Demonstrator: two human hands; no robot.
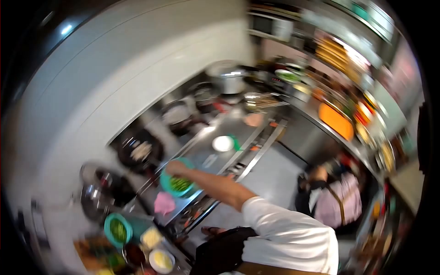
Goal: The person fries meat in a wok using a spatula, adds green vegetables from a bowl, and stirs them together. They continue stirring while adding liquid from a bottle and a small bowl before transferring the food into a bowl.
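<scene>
My right hand (175, 167), at the end of a bare forearm and white sleeve, is over the far side of a teal bowl (189, 162). Chopped green vegetables (179, 184) lie in the bowl. The fingers look curled, but blur hides what they grip. Just beyond the hand is a dark wok (126, 153) with pale food (141, 150) in it; a thin light shape runs from the wok toward my hand. A pink cloth (164, 203) lies beside the bowl. My left hand is out of view.
A second teal bowl of greens (118, 230) and a white bowl with yellow food (161, 261) stand lower left. Along the wall are more pans and a large steel pot (227, 77). A white bowl (223, 143) sits on the steel counter. Another person (337, 201) is low at right.
</scene>
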